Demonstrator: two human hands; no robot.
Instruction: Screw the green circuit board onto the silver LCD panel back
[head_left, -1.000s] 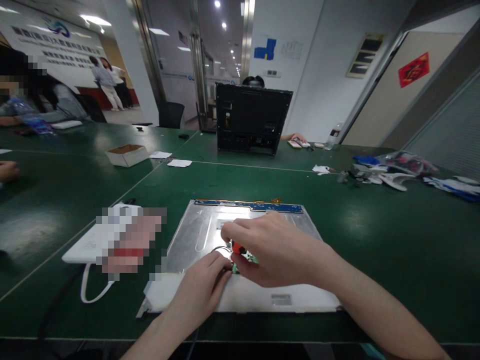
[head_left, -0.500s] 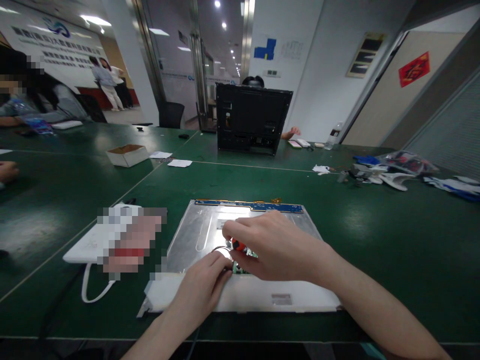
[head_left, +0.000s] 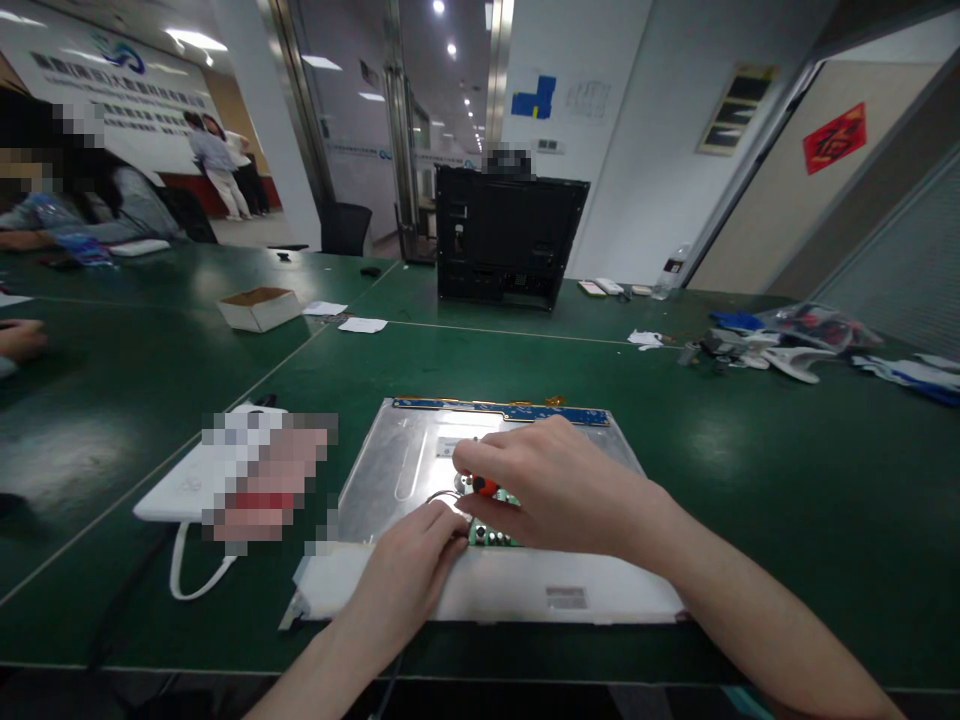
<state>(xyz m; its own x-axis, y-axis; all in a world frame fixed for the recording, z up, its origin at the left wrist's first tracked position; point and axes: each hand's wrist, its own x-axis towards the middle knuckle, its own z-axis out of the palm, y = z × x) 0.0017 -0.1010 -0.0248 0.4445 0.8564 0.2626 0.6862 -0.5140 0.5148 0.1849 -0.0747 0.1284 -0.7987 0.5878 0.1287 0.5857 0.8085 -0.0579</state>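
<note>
A flat display panel (head_left: 360,500) lies back side up on the table in front of me, metal sheet above and a white strip along the near edge. A small green circuit board (head_left: 491,537) sits at its middle, partly hidden by my hands. My right hand (head_left: 551,490) is closed around a screwdriver (head_left: 486,486) with an orange and black handle, held over the board; its tip is hidden. My left hand (head_left: 412,560) rests at the board's left edge, fingers pressed together near a thin dark cable (head_left: 442,494). What those fingertips pinch is hidden.
Left of the panel lie a white device (head_left: 180,480) with a white cable and a blurred pinkish item. Farther off are an open box (head_left: 259,310), papers, and a standing black monitor housing (head_left: 510,240). Plastic bags and parts (head_left: 780,345) lie at right. A co-worker sits at left.
My view has shifted slightly. My hands stay at the board, with the right one turned a little on the screwdriver. The co-worker's hand beside the black housing is no longer visible.
</note>
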